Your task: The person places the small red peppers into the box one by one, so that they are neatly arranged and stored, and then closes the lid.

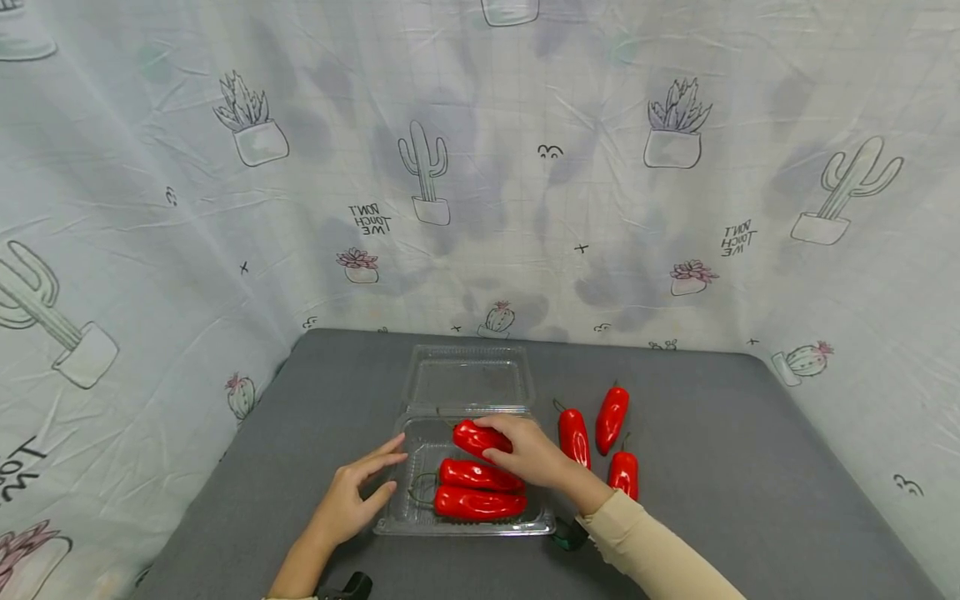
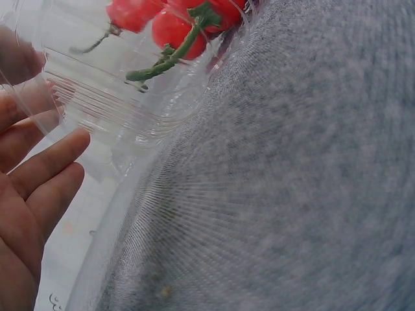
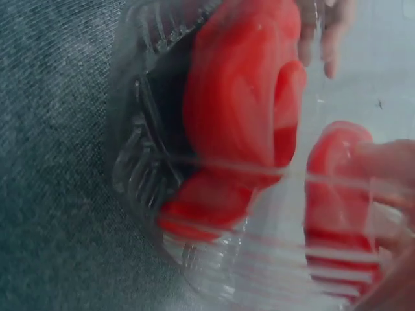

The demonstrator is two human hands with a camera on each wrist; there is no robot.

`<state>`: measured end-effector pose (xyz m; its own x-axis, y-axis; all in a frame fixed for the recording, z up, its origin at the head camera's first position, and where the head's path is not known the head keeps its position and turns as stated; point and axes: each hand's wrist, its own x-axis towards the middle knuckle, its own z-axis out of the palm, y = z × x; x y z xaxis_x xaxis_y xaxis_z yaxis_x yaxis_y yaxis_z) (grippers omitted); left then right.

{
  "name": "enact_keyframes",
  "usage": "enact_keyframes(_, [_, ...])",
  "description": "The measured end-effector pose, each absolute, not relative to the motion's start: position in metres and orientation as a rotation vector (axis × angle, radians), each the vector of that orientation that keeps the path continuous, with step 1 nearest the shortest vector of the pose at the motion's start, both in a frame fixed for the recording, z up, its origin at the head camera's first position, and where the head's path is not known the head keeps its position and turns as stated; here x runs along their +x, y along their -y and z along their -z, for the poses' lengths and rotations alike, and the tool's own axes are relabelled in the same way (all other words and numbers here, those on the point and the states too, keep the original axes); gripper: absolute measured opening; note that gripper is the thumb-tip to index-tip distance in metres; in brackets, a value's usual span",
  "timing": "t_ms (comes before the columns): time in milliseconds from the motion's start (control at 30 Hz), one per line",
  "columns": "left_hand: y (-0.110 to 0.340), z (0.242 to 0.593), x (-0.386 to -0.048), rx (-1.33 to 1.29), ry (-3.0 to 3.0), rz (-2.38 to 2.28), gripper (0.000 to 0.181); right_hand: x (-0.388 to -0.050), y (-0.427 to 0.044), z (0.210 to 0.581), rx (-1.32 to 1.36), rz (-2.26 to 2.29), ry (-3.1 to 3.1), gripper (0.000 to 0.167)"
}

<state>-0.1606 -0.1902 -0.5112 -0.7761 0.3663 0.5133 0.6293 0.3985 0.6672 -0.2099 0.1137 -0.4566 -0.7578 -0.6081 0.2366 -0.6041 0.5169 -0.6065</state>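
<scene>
My right hand [image 1: 536, 454] grips a red pepper [image 1: 468, 437] over the back part of a clear plastic clamshell box [image 1: 397, 527]. That pepper lies sideways, its stem end to the left; in the right wrist view the held pepper [image 3: 337, 194] shows through the clear wall. Two more red peppers, one behind [image 1: 476, 474] and one in front [image 1: 480, 503], lie side by side in the box, green stems pointing left. Beside the box's left wall is my left hand [image 1: 348, 496], fingers extended and holding nothing. In the left wrist view its fingertips [image 2: 74, 146] are at the wall.
The box's hinged lid [image 1: 470, 383] lies open toward the back of the grey table [image 1: 720, 467]. To the right lie three loose red peppers: one near the box [image 1: 573, 437], one farther back [image 1: 612, 421], one nearer [image 1: 624, 475]. A cactus-print cloth [image 1: 510, 183] hangs around the table.
</scene>
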Motion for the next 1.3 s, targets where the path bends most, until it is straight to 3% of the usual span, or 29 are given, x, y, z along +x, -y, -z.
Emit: enact_keyframes(1300, [0.190,0.510,-0.160,-0.864,2.384,1.294,0.035,-0.216,-0.100,0.467,-0.995,0.826,-2.740,0.038])
